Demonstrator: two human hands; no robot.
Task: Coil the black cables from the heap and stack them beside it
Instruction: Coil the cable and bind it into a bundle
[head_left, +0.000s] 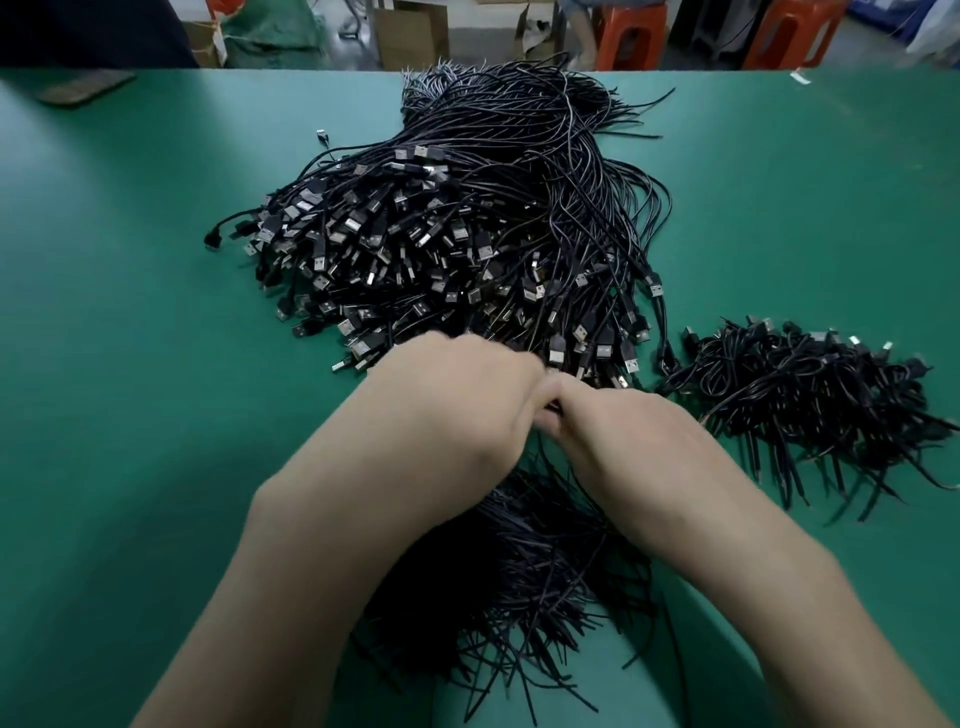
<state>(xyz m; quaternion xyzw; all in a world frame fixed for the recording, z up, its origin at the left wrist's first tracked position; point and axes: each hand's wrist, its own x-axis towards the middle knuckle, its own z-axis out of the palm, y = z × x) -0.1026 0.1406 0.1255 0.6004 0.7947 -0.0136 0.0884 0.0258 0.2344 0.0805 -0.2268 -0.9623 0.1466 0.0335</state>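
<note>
A big heap of black USB cables (467, 223) lies across the middle of the green table (130, 364), plugs toward me and loose ends trailing under my arms. A smaller stack of coiled cables (810, 395) sits to the heap's right. My left hand (457, 384) and my right hand (618, 426) meet at the heap's near edge, knuckles up, fingers curled down among the cables. Their fingertips are hidden, so what they hold does not show.
A flat dark object (83, 88) lies at the table's far left corner. Beyond the far edge stand orange stools (628, 36) and cardboard boxes (410, 31). Bare green surface lies left of the heap and right of the coiled stack.
</note>
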